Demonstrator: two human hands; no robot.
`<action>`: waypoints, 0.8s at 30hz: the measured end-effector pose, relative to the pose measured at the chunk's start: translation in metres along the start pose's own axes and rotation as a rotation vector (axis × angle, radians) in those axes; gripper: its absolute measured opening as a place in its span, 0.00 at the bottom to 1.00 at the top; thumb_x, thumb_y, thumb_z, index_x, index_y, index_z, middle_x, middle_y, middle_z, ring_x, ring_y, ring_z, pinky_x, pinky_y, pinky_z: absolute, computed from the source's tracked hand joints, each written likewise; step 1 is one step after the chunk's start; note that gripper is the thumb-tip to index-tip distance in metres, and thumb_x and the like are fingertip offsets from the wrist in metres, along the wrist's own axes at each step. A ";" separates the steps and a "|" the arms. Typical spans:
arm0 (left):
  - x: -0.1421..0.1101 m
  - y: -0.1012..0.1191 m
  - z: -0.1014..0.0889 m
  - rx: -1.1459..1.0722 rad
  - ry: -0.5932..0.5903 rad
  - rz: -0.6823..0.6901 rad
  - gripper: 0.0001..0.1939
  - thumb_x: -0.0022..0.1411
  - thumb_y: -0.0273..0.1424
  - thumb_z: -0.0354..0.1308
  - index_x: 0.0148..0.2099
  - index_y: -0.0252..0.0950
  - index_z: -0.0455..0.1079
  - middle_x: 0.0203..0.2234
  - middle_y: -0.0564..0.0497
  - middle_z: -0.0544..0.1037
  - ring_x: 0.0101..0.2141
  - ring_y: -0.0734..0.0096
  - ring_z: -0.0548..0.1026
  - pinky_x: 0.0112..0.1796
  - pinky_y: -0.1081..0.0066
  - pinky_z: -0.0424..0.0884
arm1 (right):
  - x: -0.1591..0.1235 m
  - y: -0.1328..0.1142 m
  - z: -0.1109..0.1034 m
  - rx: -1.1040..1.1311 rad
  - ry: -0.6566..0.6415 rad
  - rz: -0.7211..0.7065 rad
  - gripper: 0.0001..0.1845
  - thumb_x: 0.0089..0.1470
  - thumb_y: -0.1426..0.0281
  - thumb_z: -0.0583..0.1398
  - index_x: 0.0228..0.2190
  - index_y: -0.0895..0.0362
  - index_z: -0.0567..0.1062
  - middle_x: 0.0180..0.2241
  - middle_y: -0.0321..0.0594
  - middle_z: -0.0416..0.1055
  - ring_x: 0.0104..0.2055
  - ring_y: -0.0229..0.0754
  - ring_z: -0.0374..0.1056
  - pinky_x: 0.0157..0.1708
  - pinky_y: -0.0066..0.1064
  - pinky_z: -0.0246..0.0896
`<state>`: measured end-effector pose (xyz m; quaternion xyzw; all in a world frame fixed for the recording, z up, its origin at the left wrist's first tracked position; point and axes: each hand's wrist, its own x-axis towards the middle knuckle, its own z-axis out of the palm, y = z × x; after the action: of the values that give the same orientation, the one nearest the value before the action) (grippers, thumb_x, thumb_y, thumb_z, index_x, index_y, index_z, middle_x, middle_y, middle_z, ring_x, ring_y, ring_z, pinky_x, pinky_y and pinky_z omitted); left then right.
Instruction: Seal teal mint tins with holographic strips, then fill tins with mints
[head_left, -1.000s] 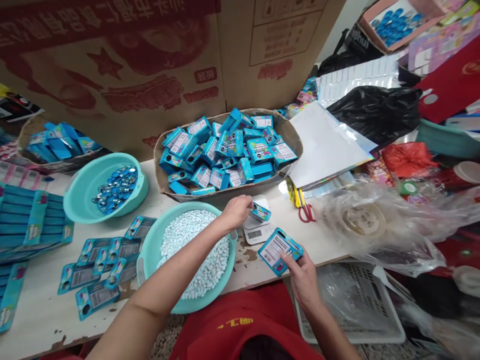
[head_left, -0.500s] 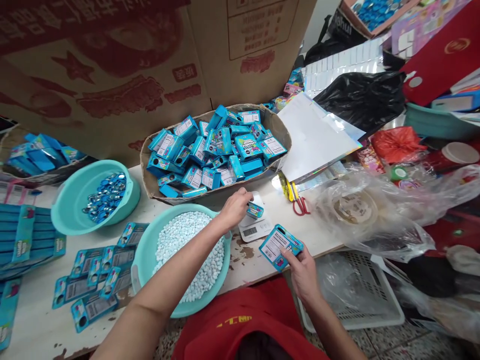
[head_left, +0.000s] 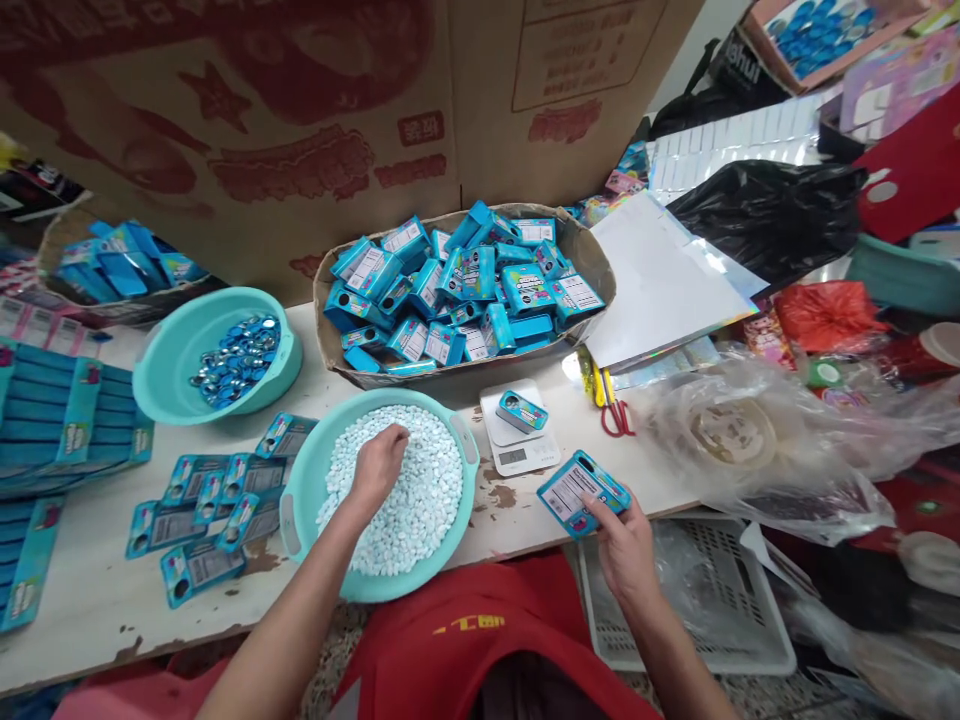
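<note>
My left hand (head_left: 381, 465) is over the turquoise basin (head_left: 296, 465), its fingers pinched together just at the pile of small pale candies (head_left: 420, 500). Whatever sits between those fingertips is hidden or too small to make out. A white digital scale (head_left: 536, 457) stands right of the basin, and a small blue tin (head_left: 523, 411) rests on its plate. In front of the scale, my right hand (head_left: 626, 545) grips a flat blue printed card pack (head_left: 574, 495) by its lower right edge, thumb on top.
Behind the basin is a cardboard tray (head_left: 330, 345) heaped with blue boxes. Several blue packs (head_left: 202, 570) lie at left, below a second basin (head_left: 150, 370) of shiny blue pieces. Scissors (head_left: 616, 418), plastic bags (head_left: 720, 430) and white sheets (head_left: 652, 280) occupy the right.
My left hand has moved left from the tin on the scale to the candies in the basin. The tin stays on the scale. My right hand still holds the card pack. The view has shifted.
</note>
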<state>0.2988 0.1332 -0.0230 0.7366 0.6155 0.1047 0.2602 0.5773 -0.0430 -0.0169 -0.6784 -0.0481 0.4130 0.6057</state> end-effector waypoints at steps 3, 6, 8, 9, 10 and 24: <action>-0.017 -0.038 0.005 0.180 0.067 -0.005 0.15 0.62 0.36 0.49 0.47 0.36 0.70 0.45 0.43 0.76 0.47 0.56 0.71 0.48 0.62 0.64 | -0.003 -0.002 0.005 -0.021 0.000 0.012 0.24 0.32 0.63 0.71 0.34 0.57 0.73 0.31 0.36 0.76 0.31 0.42 0.71 0.35 0.35 0.67; -0.023 -0.047 0.013 0.292 0.111 -0.092 0.23 0.63 0.40 0.49 0.55 0.34 0.65 0.55 0.39 0.67 0.55 0.49 0.63 0.53 0.55 0.59 | -0.008 -0.003 0.013 -0.053 -0.054 0.015 0.23 0.33 0.62 0.70 0.34 0.56 0.73 0.30 0.35 0.76 0.31 0.42 0.71 0.35 0.35 0.67; -0.024 -0.042 0.018 0.306 0.077 -0.180 0.25 0.63 0.43 0.48 0.56 0.35 0.64 0.55 0.38 0.66 0.54 0.47 0.63 0.51 0.53 0.60 | -0.011 -0.002 0.019 -0.069 -0.088 0.006 0.23 0.34 0.61 0.70 0.33 0.56 0.73 0.30 0.34 0.76 0.31 0.41 0.71 0.35 0.34 0.67; -0.025 -0.038 0.020 0.293 0.046 -0.211 0.25 0.62 0.45 0.47 0.56 0.36 0.64 0.53 0.39 0.67 0.52 0.48 0.64 0.50 0.53 0.61 | -0.012 -0.001 0.022 -0.079 -0.101 -0.006 0.23 0.34 0.60 0.70 0.33 0.56 0.73 0.30 0.34 0.75 0.31 0.41 0.70 0.35 0.34 0.67; -0.027 -0.033 0.023 0.274 0.015 -0.233 0.25 0.62 0.47 0.47 0.55 0.37 0.65 0.50 0.39 0.69 0.50 0.48 0.66 0.48 0.54 0.62 | -0.013 0.000 0.025 -0.099 -0.115 -0.024 0.23 0.34 0.60 0.70 0.33 0.56 0.72 0.30 0.34 0.75 0.31 0.40 0.70 0.34 0.33 0.66; -0.050 -0.025 0.009 -0.848 0.172 -0.480 0.14 0.49 0.42 0.60 0.24 0.37 0.64 0.16 0.57 0.65 0.18 0.75 0.64 0.20 0.75 0.59 | -0.055 -0.007 0.117 -0.603 -0.559 -0.580 0.19 0.45 0.59 0.65 0.37 0.55 0.72 0.34 0.40 0.73 0.36 0.44 0.70 0.37 0.36 0.66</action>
<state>0.2708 0.0853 -0.0349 0.3918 0.6901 0.3437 0.5021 0.4714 0.0193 0.0255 -0.6455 -0.5123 0.3613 0.4363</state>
